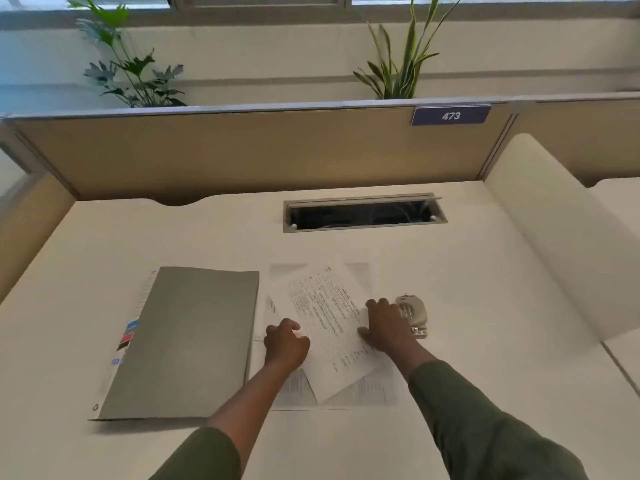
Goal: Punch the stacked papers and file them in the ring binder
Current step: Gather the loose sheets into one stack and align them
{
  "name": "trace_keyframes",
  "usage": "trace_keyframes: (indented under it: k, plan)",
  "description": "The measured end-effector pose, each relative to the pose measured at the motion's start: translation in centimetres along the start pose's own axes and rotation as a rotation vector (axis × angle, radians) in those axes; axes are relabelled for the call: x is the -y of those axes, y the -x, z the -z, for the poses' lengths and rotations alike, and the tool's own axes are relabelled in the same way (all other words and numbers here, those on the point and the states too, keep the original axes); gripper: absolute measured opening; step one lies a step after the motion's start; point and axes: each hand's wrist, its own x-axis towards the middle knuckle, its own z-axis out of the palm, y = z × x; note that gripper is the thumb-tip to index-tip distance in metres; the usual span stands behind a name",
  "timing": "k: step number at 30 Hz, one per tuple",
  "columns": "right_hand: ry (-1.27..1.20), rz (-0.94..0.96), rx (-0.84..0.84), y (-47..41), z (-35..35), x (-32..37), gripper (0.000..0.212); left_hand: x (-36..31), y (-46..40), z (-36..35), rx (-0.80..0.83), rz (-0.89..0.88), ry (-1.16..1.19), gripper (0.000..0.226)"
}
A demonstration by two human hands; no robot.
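— What kind of place is this?

— A work spot with a white tabletop (346,445). A tan wall panel (242,150) stands at the back, with a blue sign (451,115) that says 473. Two green plants (131,74) poke up behind it. There is a long cable slot (363,215) cut into the tabletop.

— Where are the papers?

— In the middle, right in front of the person. The top sheet (325,327) is turned crooked on the papers (374,389) under it, so the pile is messy.

— What are the hands doing?

— The left hand (285,344) is curled, with its fingers bent down on the left edge of the top sheet. I cannot tell if it is pinching the sheet. The right hand (388,327) lies on the right side of the pile with its fingers a little spread.

— And the hole punch?

— A small silver hole punch (414,311) sits just beside the right hand, touching the right edge of the pile.

— The binder?

— The grey ring binder (187,341) lies shut and flat, just left of the papers. Colored tabs (130,332) stick out on its left side.
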Motion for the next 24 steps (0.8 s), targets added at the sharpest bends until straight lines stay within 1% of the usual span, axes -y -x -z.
trace_keyframes:
  k: [3, 6, 8, 10, 12, 14, 15, 17, 19, 22, 24]
  plan:
    - [-0.041, -0.058, 0.016, -0.5, -0.2, -0.3, 0.065, -0.8, 0.1, -0.6, -0.066, 0.181, 0.143, 0.039]
    - [-0.091, -0.083, 0.044, -1.1, -0.2, -0.4, 0.068, -1.4, 0.1, -0.8, -0.095, 0.301, 0.418, 0.051]
    - [-0.105, -0.087, 0.042, -1.3, -0.1, -0.6, 0.071, -1.7, 0.1, -0.8, -0.099, 0.345, 0.533, 0.059]
    - [-0.101, -0.080, 0.037, -1.4, -0.2, -0.7, 0.073, -1.7, 0.1, -1.0, -0.085, 0.364, 0.581, 0.063]
    - [-0.124, -0.082, 0.036, -1.6, -0.5, -0.9, 0.076, -1.6, 0.1, -1.2, -0.072, 0.361, 0.544, 0.064]
    - [-0.157, -0.099, 0.036, -1.6, -0.5, -0.9, 0.074, -1.4, 0.1, -1.3, -0.060, 0.342, 0.438, 0.061]
    - [-0.165, -0.100, 0.023, -1.5, -0.5, -0.8, 0.068, -1.3, 0.2, -1.3, -0.059, 0.335, 0.401, 0.058]
    - [-0.187, -0.088, -0.025, -1.5, -0.6, -1.0, 0.047, -1.0, 0.4, -1.3, -0.063, 0.331, 0.376, 0.052]
    - [-0.280, -0.086, -0.045, -1.4, -0.5, -1.2, 0.030, -0.7, 0.5, -1.0, -0.077, 0.313, 0.349, 0.048]
    - [-0.526, -0.090, -0.016, -1.2, -0.1, -1.5, 0.027, -0.4, 0.7, -0.3, -0.159, 0.277, 0.260, 0.046]
    - [-0.606, -0.080, 0.002, -0.9, 0.3, -1.6, 0.029, -0.2, 0.7, 0.4, -0.201, 0.260, 0.264, 0.054]
